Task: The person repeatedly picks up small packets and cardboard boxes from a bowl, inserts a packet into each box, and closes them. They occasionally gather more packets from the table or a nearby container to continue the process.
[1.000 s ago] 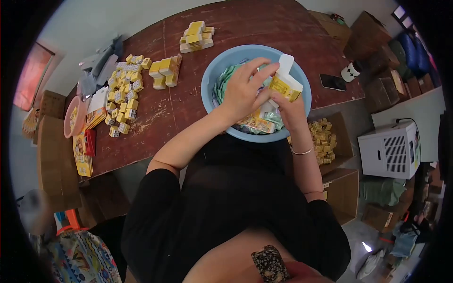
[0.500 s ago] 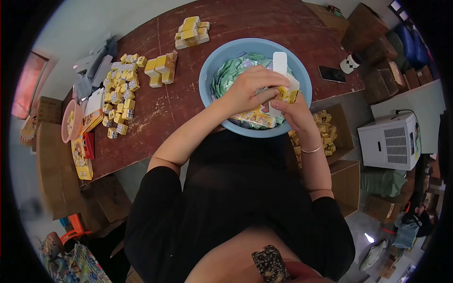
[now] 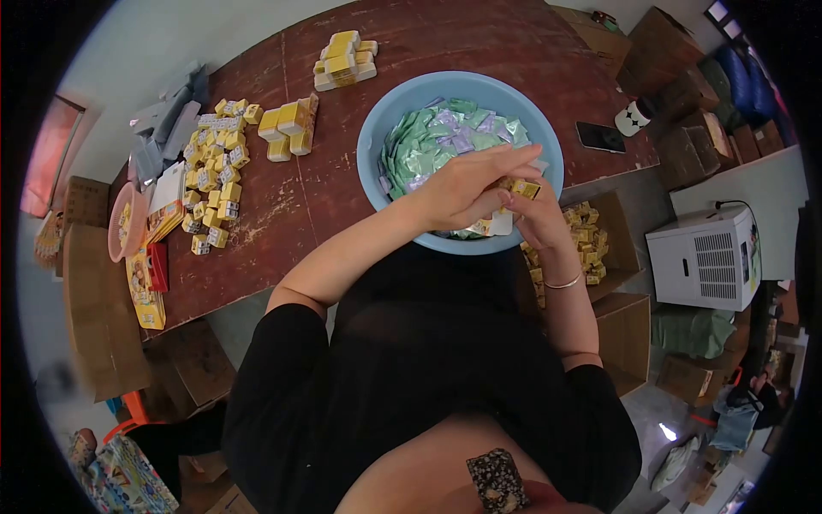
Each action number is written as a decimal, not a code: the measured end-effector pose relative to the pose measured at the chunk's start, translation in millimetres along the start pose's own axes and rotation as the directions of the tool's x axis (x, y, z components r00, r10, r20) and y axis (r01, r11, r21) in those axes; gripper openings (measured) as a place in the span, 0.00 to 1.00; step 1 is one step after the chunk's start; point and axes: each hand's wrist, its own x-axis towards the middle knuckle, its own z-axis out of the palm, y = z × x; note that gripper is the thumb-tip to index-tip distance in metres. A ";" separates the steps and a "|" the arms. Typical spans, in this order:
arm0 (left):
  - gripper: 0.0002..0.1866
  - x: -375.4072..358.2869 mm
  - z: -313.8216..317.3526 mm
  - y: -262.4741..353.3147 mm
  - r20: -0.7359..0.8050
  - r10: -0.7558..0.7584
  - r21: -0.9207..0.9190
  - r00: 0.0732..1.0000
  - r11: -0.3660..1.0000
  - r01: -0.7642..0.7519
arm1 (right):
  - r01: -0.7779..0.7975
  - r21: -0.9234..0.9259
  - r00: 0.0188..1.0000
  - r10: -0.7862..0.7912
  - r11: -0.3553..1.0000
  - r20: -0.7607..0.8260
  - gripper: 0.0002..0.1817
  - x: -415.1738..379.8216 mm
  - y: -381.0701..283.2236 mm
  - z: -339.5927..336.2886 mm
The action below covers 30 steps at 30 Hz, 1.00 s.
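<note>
A small yellow-and-white carton (image 3: 524, 188) is in my right hand (image 3: 541, 218), whose fingers wrap around its side. My left hand (image 3: 467, 188) lies over the carton's top with fingers stretched out flat, its thumb close against the carton and covering much of it. Both hands are above the near right part of a blue basin (image 3: 370, 163). Inside the basin lie many green and lilac foil packets (image 3: 428, 141), partly hidden below my left hand and forearm.
On the red-brown table (image 3: 342, 120) are a cluster of small yellow boxes (image 3: 218, 171), stacked yellow-and-white cartons (image 3: 289, 124), another stack (image 3: 345, 64), and a phone (image 3: 601, 137). A pink basket (image 3: 128, 221) sits at the left edge. Right of me, a cardboard box (image 3: 621, 236) holds more small yellow boxes.
The carton's white flaps, standing up before, are now down or covered by my left hand. My left fingers have straightened from a curled grip to lie flat across the top.
</note>
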 end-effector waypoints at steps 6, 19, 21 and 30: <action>0.13 7.3 5.6 -11.1 0.006 -0.127 0.095 0.992 0.987 0.126 | 0.084 -0.271 0.991 -0.109 0.959 -0.079 0.20 2.3 -0.4 5.5; 0.08 7.5 8.6 -9.9 -0.047 -0.277 0.028 0.960 0.960 0.278 | 0.088 -0.524 0.967 -0.199 0.847 -0.160 0.25 -1.6 -1.6 0.2; 0.13 3.2 8.8 -12.4 0.016 0.037 0.308 0.999 0.951 -0.040 | 0.094 -0.437 0.971 -0.179 0.894 -0.158 0.25 -3.2 -0.2 -4.5; 0.18 -13.5 -2.1 -27.1 0.135 -0.091 0.401 0.987 0.915 0.029 | 0.017 -0.411 0.962 -0.126 0.911 -0.242 0.21 -7.8 3.2 2.3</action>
